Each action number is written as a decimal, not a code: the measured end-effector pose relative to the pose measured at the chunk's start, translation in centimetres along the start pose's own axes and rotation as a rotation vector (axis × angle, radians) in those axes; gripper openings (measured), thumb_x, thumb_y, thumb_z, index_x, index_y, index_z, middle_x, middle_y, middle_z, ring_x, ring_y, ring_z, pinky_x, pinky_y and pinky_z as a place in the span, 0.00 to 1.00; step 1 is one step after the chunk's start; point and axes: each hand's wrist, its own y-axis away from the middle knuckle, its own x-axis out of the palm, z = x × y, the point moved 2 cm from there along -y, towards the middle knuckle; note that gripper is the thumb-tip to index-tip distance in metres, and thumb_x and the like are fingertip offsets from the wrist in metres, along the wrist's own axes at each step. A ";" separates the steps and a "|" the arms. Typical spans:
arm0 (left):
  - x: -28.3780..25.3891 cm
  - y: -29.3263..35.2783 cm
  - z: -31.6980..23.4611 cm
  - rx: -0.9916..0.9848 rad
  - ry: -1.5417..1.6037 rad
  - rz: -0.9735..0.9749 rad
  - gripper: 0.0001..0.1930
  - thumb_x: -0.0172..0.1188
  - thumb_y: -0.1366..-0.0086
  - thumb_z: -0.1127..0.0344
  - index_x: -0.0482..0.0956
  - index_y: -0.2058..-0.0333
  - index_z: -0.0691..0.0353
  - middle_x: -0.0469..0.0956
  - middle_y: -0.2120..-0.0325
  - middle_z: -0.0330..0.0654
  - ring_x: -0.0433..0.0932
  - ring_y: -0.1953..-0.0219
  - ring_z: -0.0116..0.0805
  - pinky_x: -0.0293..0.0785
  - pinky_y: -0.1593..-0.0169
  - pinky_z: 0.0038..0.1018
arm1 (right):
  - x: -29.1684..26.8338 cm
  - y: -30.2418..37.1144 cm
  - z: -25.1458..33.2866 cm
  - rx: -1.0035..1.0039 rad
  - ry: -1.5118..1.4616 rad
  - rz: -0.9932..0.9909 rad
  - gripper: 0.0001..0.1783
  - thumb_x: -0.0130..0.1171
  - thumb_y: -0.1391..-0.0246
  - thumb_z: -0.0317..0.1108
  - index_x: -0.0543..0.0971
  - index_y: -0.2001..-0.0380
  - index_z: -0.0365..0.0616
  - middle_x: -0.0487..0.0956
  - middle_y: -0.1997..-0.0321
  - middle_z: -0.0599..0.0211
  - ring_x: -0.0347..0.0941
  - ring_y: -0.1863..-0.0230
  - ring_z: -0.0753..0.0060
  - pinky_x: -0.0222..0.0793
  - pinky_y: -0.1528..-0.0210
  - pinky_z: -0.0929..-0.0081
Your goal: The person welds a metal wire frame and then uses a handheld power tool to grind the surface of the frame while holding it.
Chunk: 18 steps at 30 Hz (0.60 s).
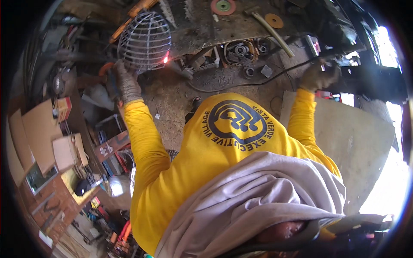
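Note:
At the upper left, a domed cage of pale metal wire rests by the workbench's near edge. My left hand, in a worn glove, is closed at the cage's lower left rim. An orange ring-shaped piece and a dark bluish thing show beside that hand. On the cage's lower right rim a small spot glows red. My right hand, also gloved, is far out to the right with its fingers curled; what lies in them is hard to make out. A dark cable runs toward it from below the cage.
The dark workbench holds a hammer, a green-and-red disc and a tan disc. Metal parts fill a tray below. Cardboard boxes stand at left; a pale sheet leans at right.

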 end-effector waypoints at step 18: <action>4.0 -3.6 -1.3 -0.301 0.312 0.061 0.32 0.43 0.32 0.39 0.64 0.37 0.52 0.65 0.37 0.45 0.66 0.37 0.46 0.64 0.36 0.48 | -3.8 14.9 7.5 0.133 0.144 0.808 0.25 0.63 0.48 0.40 0.74 0.47 0.44 0.75 0.49 0.53 0.70 0.46 0.49 0.65 0.43 0.58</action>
